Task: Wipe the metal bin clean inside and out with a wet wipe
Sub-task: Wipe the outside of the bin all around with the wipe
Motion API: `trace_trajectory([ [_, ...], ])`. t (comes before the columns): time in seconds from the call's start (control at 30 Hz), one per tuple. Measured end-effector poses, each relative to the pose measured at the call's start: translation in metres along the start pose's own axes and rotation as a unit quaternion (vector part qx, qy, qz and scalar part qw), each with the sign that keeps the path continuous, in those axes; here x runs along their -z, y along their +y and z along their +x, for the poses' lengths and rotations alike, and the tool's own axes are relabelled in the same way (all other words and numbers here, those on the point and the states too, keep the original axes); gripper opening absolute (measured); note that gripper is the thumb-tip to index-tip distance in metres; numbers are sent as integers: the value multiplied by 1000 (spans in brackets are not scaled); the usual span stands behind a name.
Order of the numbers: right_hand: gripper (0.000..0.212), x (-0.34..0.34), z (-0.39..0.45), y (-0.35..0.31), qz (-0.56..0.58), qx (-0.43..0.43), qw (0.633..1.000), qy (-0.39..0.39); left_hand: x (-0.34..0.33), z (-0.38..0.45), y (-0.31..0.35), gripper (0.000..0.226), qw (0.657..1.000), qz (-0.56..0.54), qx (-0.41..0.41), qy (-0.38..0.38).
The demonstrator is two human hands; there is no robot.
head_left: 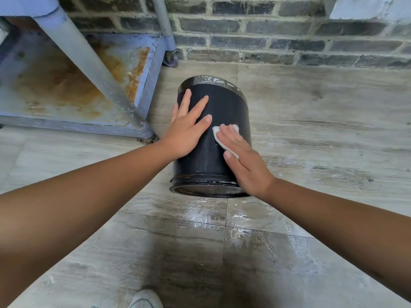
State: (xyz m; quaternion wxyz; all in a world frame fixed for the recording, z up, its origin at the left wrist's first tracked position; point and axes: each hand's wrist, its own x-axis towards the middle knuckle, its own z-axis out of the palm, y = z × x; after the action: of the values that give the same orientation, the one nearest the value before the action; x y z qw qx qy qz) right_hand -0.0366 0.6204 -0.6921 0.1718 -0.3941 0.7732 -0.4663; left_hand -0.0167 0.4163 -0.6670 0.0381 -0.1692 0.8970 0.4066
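Observation:
A black metal bin (224,107) lies on its side on the tiled floor, base rim toward me and a patterned silver band at its far end. My left hand (186,130) rests flat on the bin's upper left wall, fingers spread, holding nothing. My right hand (242,158) presses a white wet wipe (219,138) flat against the right side of the bin's outer wall. Most of the wipe is hidden under my fingers. The bin's inside is not in view.
A rusty metal shelf (66,85) with tubular legs stands at the left, one foot close to the bin. A dark brick wall (289,36) runs behind. Wet streaks (222,216) shine on the floor near me. A white shoe (145,300) shows at the bottom edge.

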Motion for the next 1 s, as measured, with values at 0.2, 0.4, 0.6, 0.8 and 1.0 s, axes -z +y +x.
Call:
trace_trajectory([
  [0.2, 50, 1, -16, -21, -52, 93, 988, -115, 1, 2, 3, 54, 1000, 10, 7, -3],
  [0.4, 38, -4, -30, -40, -62, 155, 974, -156, 3, 0, 0, 62, 1000, 25, 15, -4],
  [0.6, 35, 8, -38, -60, 374, -68, 915, -136, 8, 1, -11, 67, 1000, 1, 12, 9],
  [0.8, 41, 53, -13, -12, 358, -131, 922, 72, 12, 0, -25, 71, 999, -11, 32, 31],
  [1.0, 46, -5, -18, 5, 71, -83, 993, -32, 10, -3, -22, 80, 997, 26, 42, 50],
])
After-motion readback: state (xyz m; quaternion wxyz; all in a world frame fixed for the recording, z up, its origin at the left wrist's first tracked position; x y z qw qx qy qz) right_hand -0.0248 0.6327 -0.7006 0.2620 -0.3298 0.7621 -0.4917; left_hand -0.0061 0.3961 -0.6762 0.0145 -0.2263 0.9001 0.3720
